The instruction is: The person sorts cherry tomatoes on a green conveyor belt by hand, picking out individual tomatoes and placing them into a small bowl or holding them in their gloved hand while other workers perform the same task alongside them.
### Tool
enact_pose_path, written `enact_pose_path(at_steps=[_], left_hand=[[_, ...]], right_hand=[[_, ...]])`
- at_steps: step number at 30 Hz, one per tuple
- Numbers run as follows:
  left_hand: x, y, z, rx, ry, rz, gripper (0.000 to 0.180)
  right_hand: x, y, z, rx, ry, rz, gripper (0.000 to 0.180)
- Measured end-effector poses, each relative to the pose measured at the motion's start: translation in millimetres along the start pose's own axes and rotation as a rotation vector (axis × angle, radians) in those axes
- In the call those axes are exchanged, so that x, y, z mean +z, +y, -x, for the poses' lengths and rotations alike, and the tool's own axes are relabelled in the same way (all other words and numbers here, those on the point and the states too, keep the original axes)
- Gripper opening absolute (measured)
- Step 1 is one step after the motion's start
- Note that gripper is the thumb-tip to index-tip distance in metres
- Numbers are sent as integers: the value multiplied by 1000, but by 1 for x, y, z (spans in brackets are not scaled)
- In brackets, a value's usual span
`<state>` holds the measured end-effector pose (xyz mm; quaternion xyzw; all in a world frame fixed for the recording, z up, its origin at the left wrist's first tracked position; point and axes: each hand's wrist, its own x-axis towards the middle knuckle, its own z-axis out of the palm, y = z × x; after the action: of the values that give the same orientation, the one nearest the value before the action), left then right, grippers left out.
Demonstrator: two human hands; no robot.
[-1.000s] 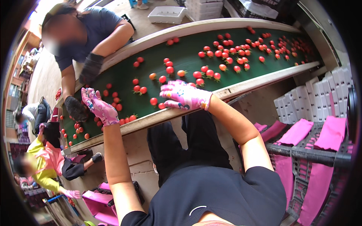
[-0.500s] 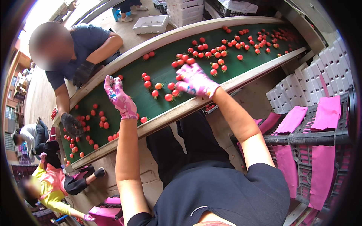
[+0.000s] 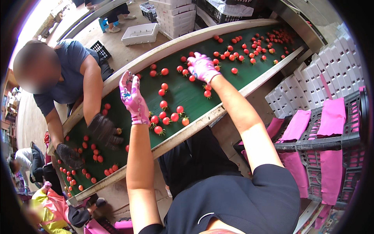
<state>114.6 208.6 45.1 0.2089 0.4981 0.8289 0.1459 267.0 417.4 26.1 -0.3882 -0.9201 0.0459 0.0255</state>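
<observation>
left hand (image 3: pixel 132 97) flat, grip wide, above belt (image 3: pixel 183 91) | right hand (image 3: pixel 202 67) palm-down over tomatoes (image 3: pixel 171 116), grip unclear

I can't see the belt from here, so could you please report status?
Left hand open over belt. Right hand among tomatoes. Co-worker's dark gloves opposite.

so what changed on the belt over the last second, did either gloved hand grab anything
No grab shows. The left hand lifted off the near edge and now stands open, fingers up, over the green belt. The right hand reached farther along, palm down over the tomatoes, fingers spread. The co-worker's dark gloves stayed on the belt, and the white crates and pink-lined baskets are unchanged.
</observation>
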Motion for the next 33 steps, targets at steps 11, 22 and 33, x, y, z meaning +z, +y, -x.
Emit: enact_pose_path(at_steps=[11,22,33], left_hand=[[41,-11,26,-501,-161,223,30],[53,-39,28,-893,-293,647,21],[93,-40,30,-853,-227,517,25]], right_hand=[[7,-6,21,-804,343,-396,40],[-44,9,19,-868,485,-789,59],[23,247,6,-101,216,113,47]])
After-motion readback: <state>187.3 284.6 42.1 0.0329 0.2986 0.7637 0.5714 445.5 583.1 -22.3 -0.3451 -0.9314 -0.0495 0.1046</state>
